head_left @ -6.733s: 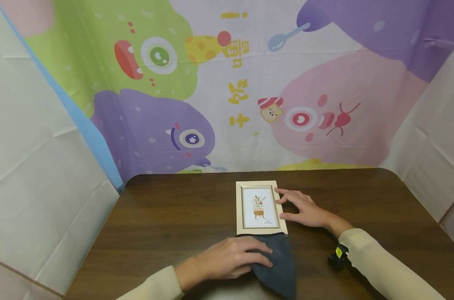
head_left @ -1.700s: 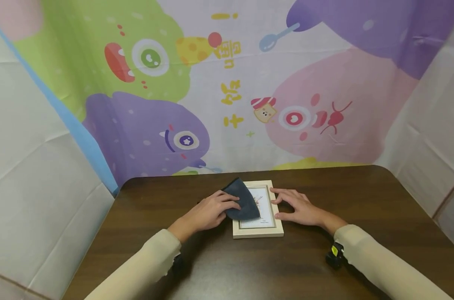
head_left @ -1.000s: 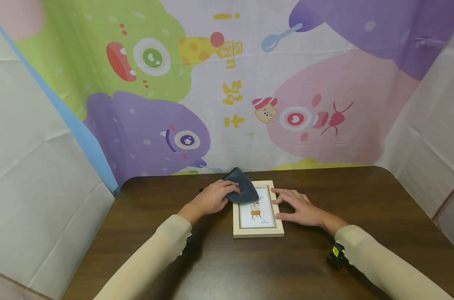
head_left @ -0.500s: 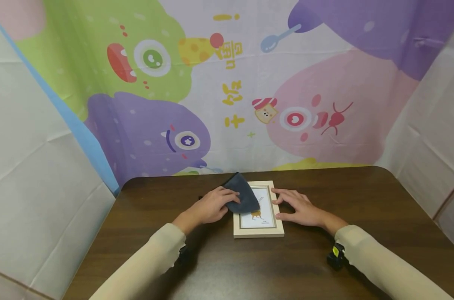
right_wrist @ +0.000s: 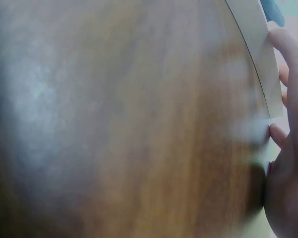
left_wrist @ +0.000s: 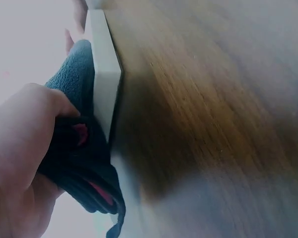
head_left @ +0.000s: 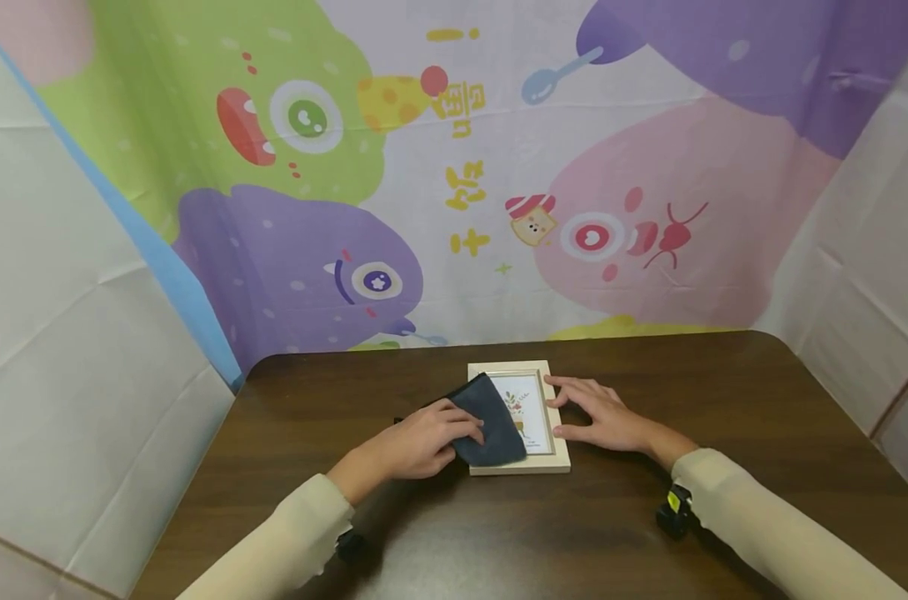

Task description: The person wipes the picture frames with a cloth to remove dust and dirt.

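The left hand [head_left: 431,435] has just slid the gray-blue cloth [head_left: 491,429] closer to the person. Half a second ago the cloth lay more over the far left part of the frame [head_left: 525,468]. Now, past the left fingertips, it lies over the near left part, almost down to the near edge. The leaves at the top of the picture [head_left: 527,421] peek out again, and the little legs at the bottom are partly hidden.

The left fingers are bent and hold the bunched cloth, with a soft flap poking out ahead of them. (The left wrist view shows bits of pink inside the folds beside the thumb.)

The right hand [head_left: 600,413] looks the same as before. Its fingers are spread and a little bent, and their tips touch the right side of the frame, with the thumb nearer the person. They do not wrap around it. The frame lies flat on the brown table [head_left: 454,533], between the two hands, and has hardly moved.

To me this looks like one rubbing stroke going down the left side, while the right fingers seem to keep the frame from sliding. The part beside the right fingertips is not under the cloth.
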The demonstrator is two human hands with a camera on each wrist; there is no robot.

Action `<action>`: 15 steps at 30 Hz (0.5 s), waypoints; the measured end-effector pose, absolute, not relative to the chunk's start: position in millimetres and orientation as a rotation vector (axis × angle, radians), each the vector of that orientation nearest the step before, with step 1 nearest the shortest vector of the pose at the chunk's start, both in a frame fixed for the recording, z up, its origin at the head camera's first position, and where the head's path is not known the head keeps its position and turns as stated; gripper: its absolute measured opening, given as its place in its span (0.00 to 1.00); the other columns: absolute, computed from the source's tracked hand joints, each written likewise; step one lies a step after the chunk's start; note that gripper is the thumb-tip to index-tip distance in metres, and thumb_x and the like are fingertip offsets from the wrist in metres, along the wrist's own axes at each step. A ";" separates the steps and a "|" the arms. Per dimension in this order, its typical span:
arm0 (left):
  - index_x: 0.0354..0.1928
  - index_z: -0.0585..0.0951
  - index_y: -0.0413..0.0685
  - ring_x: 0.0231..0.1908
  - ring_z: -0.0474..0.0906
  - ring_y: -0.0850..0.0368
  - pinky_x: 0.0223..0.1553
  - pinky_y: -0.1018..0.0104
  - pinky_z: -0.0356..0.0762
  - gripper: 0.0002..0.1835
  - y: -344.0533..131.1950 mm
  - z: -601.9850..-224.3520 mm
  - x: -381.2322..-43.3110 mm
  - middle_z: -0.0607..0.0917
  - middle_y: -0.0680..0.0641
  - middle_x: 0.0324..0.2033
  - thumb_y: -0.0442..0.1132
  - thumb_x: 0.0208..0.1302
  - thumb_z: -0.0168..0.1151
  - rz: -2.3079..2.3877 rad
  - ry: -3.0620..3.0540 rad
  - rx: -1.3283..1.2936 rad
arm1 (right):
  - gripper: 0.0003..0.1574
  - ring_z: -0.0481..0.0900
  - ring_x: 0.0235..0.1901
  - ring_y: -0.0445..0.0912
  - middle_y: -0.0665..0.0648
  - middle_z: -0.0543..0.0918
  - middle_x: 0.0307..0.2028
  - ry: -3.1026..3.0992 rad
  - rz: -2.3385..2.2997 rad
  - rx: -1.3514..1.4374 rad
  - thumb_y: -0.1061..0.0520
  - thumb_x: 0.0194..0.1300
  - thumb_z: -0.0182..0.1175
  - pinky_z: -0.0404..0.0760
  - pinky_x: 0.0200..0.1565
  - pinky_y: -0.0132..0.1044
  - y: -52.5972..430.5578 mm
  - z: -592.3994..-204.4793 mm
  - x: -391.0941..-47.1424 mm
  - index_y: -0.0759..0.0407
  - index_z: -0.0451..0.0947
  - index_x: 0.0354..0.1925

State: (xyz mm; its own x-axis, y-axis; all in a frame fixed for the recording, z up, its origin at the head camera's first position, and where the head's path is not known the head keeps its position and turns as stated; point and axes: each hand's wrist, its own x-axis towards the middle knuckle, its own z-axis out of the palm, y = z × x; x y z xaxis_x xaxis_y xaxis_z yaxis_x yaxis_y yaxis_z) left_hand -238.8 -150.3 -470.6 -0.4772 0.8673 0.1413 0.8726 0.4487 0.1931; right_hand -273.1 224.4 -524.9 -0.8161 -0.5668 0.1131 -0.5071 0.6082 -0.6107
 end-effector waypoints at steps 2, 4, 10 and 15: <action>0.60 0.87 0.49 0.67 0.86 0.42 0.70 0.47 0.84 0.20 -148.3 -462.1 -231.0 0.91 0.42 0.67 0.25 0.72 0.63 -0.347 -2.703 -1.596 | 0.15 0.64 0.84 0.68 0.59 0.69 0.87 2.734 -0.994 -0.917 0.40 0.76 0.73 0.57 0.73 0.82 224.5 -525.4 -273.7 0.39 0.83 0.55; 0.60 0.87 0.50 0.67 0.85 0.44 0.70 0.49 0.84 0.20 -147.6 -459.0 -226.9 0.91 0.44 0.67 0.25 0.73 0.62 -0.325 -2.722 -1.601 | 0.15 0.64 0.84 0.67 0.59 0.69 0.87 2.728 -0.999 -0.912 0.40 0.76 0.73 0.57 0.74 0.82 224.5 -525.9 -274.0 0.39 0.83 0.55; 0.60 0.88 0.52 0.67 0.85 0.45 0.70 0.51 0.84 0.19 -147.6 -457.4 -221.0 0.90 0.46 0.68 0.26 0.75 0.62 -0.310 -2.737 -1.580 | 0.15 0.63 0.85 0.65 0.58 0.69 0.87 2.730 -0.995 -0.909 0.40 0.76 0.73 0.56 0.75 0.81 224.9 -527.0 -274.4 0.38 0.83 0.55; 0.61 0.87 0.54 0.67 0.84 0.45 0.69 0.52 0.84 0.19 -147.8 -459.1 -220.9 0.90 0.46 0.69 0.27 0.75 0.63 -0.299 -2.729 -1.565 | 0.14 0.64 0.84 0.67 0.59 0.69 0.86 2.732 -0.988 -0.928 0.41 0.76 0.73 0.58 0.73 0.82 225.0 -526.1 -275.0 0.38 0.83 0.54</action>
State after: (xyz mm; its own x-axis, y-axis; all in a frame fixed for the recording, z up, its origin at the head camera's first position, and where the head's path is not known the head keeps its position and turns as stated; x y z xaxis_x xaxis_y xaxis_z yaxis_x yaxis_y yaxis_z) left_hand -220.9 -147.8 -459.1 -0.5091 0.8572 0.0780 0.8537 0.4913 0.1727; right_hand -275.0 225.0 -526.1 -0.8111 -0.5735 0.1149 -0.5143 0.6058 -0.6071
